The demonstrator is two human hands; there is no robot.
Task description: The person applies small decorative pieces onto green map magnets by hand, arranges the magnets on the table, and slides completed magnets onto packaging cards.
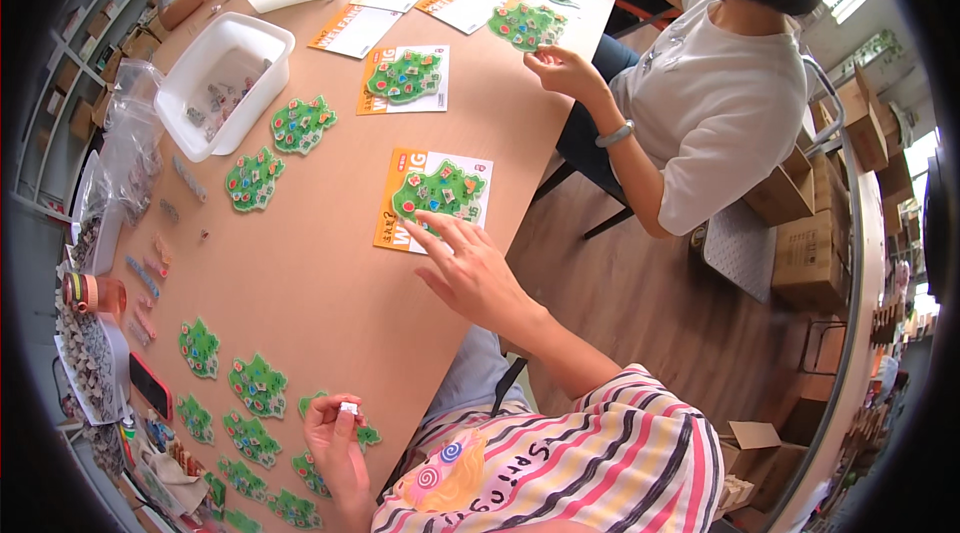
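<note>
My right hand (470,268) reaches over the table with its fingers spread. Its fingertips lie at the lower edge of a green map-shaped piece (440,195) dotted with small coloured pictures. That piece rests on an orange and white card (388,230). Close to the table's near edge, my left hand (338,451) pinches a small white piece (349,408) between thumb and fingers; its exact kind is too small to tell. Beneath and beside this hand lie more green map-shaped pieces (258,386), one partly covered by it.
A co-worker's hand (568,73) holds another green piece (527,25) at the right. White bins (279,43) stand at the far left. More cards (355,30) lie farther back. A phone (150,385), a jar (95,294) and plastic bags (130,158) line the left edge.
</note>
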